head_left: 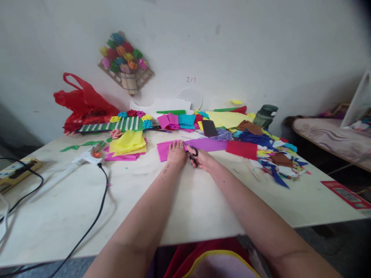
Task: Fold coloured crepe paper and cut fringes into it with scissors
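My left hand lies flat with its fingers stretched out on a folded piece of magenta crepe paper, pressing it to the table. My right hand grips black-handled scissors, their blades at the paper beside my left fingers. A purple strip of paper runs off to the right behind my right hand. A red paper piece touches the strip's right end. To the left sits a stack of yellow paper on magenta sheets. How far the blades have cut is hidden by my hands.
A white glue gun with a black cord lies at left. A phone, paper scraps and a dark bottle are at the back and right. A red plastic bag stands back left by paper flowers.
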Demonstrator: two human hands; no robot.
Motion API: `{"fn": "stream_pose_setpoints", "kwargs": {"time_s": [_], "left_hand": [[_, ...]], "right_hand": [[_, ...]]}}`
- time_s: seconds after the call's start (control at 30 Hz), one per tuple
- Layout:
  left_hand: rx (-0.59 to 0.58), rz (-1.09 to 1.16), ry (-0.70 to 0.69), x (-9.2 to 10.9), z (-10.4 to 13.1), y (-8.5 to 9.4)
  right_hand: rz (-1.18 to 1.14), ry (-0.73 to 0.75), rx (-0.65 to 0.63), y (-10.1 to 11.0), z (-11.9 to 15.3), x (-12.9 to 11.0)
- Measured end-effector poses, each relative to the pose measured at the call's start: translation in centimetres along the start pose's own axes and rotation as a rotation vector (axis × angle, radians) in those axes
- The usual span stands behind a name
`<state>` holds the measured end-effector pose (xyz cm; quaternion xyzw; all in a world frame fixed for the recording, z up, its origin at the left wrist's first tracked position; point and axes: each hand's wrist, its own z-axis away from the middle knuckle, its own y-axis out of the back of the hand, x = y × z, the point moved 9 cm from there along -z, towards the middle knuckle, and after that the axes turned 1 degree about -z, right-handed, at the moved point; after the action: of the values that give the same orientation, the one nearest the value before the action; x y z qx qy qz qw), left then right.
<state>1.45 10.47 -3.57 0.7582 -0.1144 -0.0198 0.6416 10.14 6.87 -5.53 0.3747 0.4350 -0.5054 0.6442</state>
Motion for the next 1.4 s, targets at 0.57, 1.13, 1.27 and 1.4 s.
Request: {"fn": "stream_pose_setpoints", "kwargs": {"time_s": [0.57, 1.13, 1.27, 1.4], "left_hand": [[-0.026, 0.004, -0.003, 0.0, 0.0, -0.2], [0.043, 0.014, 0.016, -0.2, -0.3, -0.1], [0.072, 0.0, 0.023, -0.1, -0.3, 0.3], [0.116, -0.02, 0.009, 0.3, 0.0, 1.1]], "right_hand": [[-0.006, 0.062, 0.005, -0.3, 0.5, -0.6], [0.063, -0.071, -0.121, -0.4, -0.6, -0.6], [0.089, -0.005, 0.001, 0.0, -0.1, -0.8], [0.077, -0.006, 0.016, 0.0, 0.2, -0.7]]}}
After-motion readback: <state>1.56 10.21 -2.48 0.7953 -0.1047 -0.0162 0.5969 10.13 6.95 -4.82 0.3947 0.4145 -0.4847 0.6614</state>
